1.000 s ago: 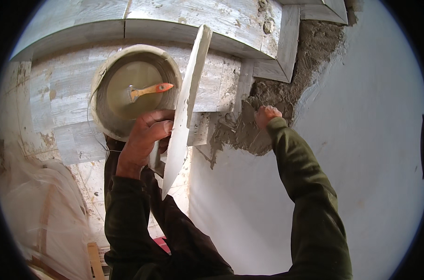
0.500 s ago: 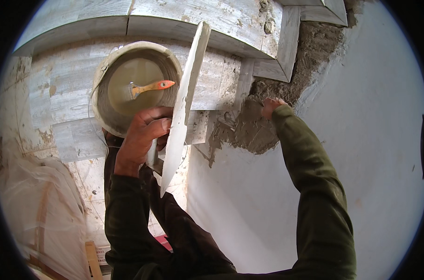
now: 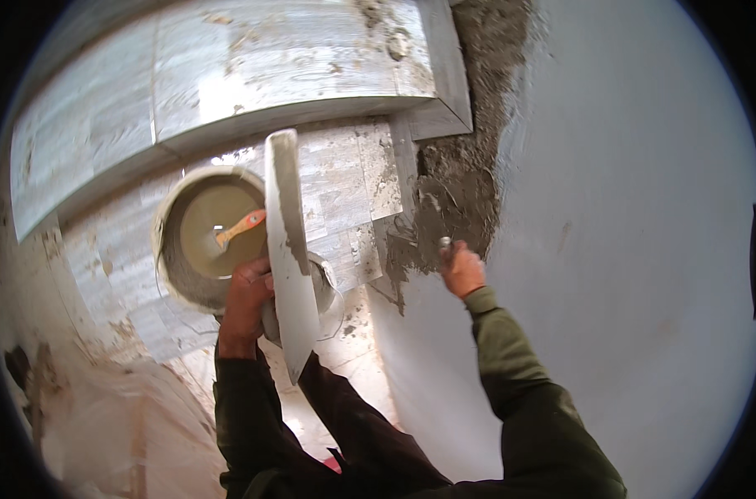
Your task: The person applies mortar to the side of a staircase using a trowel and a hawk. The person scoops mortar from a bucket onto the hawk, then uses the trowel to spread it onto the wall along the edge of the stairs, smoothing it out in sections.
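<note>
My left hand (image 3: pixel 249 299) is closed round the handle of a long white plastering float (image 3: pixel 295 283). The float stands on edge, with grey plaster smeared along its upper part. My right hand (image 3: pixel 463 270) grips a small trowel by its handle (image 3: pixel 445 243), whose rounded end shows above the fist; the blade is hard to make out. That fist is at the lower edge of a wet grey plaster patch (image 3: pixel 457 208) on the white wall (image 3: pixel 610 216). Left of the float, a bucket (image 3: pixel 172 270) holds cloudy water and a paintbrush (image 3: pixel 243 226) with an orange handle.
Wood-look tiled steps (image 3: pixel 286 66) run across the top, with mortar crumbs on them. A second bucket (image 3: pixel 328 291) is partly hidden behind the float. Plastic sheeting (image 3: pixel 137 424) drapes at the lower left. Rough brown mortar (image 3: pixel 494 58) borders the steps' right end.
My view has shifted, so the steps and bucket appear lower. My right hand has come down from the plaster's upper right to its lower edge. The float is now more upright.
</note>
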Available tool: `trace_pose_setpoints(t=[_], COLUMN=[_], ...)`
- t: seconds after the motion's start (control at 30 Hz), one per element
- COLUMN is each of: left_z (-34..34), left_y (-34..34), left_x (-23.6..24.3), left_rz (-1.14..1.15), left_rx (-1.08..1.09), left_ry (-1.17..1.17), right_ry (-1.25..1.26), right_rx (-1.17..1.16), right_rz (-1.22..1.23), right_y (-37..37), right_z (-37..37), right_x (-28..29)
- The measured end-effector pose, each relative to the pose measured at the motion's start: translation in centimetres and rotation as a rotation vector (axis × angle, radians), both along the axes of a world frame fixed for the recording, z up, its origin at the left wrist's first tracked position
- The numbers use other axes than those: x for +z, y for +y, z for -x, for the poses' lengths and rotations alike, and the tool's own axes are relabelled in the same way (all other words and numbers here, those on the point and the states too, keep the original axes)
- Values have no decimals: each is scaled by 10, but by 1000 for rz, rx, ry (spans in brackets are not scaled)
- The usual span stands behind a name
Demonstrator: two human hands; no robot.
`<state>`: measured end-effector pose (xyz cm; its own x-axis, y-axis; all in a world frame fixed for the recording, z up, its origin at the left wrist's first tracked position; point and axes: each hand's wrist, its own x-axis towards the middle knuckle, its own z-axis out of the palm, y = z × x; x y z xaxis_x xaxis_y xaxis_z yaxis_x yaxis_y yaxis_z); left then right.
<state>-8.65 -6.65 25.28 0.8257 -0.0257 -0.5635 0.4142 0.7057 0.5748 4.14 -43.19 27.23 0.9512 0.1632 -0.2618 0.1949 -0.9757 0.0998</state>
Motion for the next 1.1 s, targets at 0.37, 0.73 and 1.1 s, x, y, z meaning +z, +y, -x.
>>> trace_pose_setpoints(t=[0.37,0.73,1.1], left_z=[8,-2,1], left_y=[-44,-73,-65], left_x=[-21,-5,-14], left_rz=[67,-133,-123], left_rx=[223,96,76], left_ry=[282,359,333], right_ry=[-194,-301,-209], right_rx=[-839,-1059,-827], right_rz=[-731,-744,-668], right_y=[94,55,13], right_z=[1,47,133], right_x=[-133,-147,-99])
